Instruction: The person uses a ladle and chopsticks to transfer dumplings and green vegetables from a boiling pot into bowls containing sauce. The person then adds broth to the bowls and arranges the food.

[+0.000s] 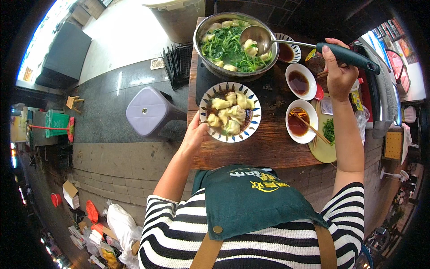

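My left hand (197,133) grips the rim of a patterned bowl (256,111) that holds several wontons (230,112) in dark broth. Behind it, a steel pot (199,50) full of leafy greens (223,47) and wontons stands on a black induction cooker (201,85). My right hand (339,72) is closed around the dark green handle of a ladle (352,59). The ladle's metal head rests over the right side of the pot, with a wonton (250,46) in it. Whether the head touches the greens, I cannot tell.
Right of the cooker are two white bowls of dark sauce (315,80), (288,117), the nearer with chopsticks (310,127) across it. A patterned bowl (297,50) stands behind them. Chopped greens (328,131) lie on a green cutting board (322,154). A plastic stool (147,112) stands left of the table.
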Demonstrator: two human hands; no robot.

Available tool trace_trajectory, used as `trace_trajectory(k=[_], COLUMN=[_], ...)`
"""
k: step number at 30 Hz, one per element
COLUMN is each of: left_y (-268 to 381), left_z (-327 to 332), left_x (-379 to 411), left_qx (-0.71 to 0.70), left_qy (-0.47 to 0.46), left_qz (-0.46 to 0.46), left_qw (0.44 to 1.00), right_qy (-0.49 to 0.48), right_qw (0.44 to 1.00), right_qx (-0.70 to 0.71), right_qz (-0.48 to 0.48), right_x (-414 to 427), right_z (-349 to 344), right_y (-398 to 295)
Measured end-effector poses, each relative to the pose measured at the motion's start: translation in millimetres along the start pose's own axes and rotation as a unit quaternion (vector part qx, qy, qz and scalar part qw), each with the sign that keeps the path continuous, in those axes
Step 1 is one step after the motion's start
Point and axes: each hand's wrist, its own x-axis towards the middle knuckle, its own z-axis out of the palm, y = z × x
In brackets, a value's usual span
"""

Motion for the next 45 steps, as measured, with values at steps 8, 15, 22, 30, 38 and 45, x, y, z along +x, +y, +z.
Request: trace_trajectory(k=[8,15,22,30,38,45], left_y=[4,-1,0,-4,-7,-6], left_z=[7,5,6,1,3,3], left_x=[-3,-2,-3,-1,-2,-4], left_qx=[-0.014,-0.021,-0.013,0.004,-0.001,-0.003], left_qy=[0.020,0.036,0.033,0.009,0.017,0.025], left_qz=[0.008,0.003,-0.005,0.014,0.019,0.011], left_qw=[1.000,0.999,0.999,1.000,1.000,1.000], right_qy=[0.013,0.015,0.056,0.050,0.005,-0.207], right_qw=[0.998,0.999,0.986,0.983,0.979,0.971], right_qx=[0.030,0.044,0.135,0.153,0.166,0.031], right_qz=[-0.048,-0.028,0.078,0.085,0.118,-0.112], right_x=[-1,-6,-8,-14,-50,-98], right_z=[-7,-7,-12,-27,-63,-69], right_y=[9,6,11,3,-27,-41])
